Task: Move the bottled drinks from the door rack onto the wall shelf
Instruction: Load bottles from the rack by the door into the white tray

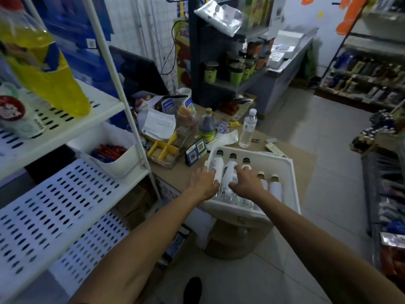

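— Where are the drinks?
— I'm seeing five white bottles (229, 172) lying in the white door rack (292, 172), which is sitting on the cardboard-topped counter (303, 159), just beside the perforated wall shelf (65, 194).
— And the hands?
— The left hand (203, 183) is grasping the leftmost bottle (218, 166); the right hand (246, 184) is curling round the third bottle (246, 161).

A QR-code stand (195, 152) sits just beside a yellow divided tray (162, 150) on the brown counter (292, 155), a dark monitor (140, 71) behind.

Glossy white plastic tray (292, 183), perforated shelf (54, 205)
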Demonstrator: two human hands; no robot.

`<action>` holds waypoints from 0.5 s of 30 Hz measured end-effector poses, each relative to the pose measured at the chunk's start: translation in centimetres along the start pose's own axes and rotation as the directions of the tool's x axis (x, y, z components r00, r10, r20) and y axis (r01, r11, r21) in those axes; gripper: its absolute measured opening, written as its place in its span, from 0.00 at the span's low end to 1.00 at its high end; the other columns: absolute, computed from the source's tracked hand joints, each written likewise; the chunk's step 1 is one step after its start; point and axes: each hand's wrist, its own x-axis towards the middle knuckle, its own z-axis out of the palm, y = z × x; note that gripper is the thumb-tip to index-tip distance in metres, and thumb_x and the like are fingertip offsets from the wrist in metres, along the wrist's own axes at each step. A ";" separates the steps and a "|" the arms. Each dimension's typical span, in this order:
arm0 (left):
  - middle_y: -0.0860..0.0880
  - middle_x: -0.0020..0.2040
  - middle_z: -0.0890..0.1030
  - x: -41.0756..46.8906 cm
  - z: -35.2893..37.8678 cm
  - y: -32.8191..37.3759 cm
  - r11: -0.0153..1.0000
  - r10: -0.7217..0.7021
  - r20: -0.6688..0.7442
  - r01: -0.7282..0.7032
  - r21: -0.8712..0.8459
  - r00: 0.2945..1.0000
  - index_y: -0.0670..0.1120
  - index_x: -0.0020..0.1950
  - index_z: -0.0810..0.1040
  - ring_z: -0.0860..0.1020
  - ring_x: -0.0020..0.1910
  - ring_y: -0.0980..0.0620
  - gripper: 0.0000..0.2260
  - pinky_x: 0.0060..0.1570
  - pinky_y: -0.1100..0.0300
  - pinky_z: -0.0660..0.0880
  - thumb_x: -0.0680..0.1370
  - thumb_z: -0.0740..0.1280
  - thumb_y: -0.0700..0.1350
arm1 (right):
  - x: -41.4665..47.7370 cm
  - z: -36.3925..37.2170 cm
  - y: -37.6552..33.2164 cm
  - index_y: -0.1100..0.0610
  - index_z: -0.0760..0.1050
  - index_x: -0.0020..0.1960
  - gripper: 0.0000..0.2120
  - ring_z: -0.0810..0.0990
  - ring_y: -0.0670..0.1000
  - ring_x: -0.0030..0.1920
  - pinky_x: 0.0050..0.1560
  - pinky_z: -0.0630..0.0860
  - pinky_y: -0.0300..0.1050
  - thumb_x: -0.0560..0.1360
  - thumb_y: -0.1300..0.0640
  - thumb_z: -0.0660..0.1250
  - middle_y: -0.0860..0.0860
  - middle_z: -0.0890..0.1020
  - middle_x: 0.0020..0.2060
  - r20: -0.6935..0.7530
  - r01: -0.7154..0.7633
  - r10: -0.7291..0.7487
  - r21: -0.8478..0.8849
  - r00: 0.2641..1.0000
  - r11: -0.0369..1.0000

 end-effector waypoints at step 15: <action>0.41 0.65 0.71 -13.9 -5.4 -6.3 0.937 -0.343 -0.181 0.350 0.009 0.922 0.45 0.65 0.69 0.69 0.65 0.41 0.16 0.61 0.47 0.68 0.81 0.57 0.50 | -5.9 0.2 -13.9 0.58 0.63 0.70 0.28 0.66 0.62 0.68 0.63 0.70 0.54 0.76 0.47 0.66 0.60 0.68 0.67 0.052 0.409 -0.406 -0.119 0.912 0.905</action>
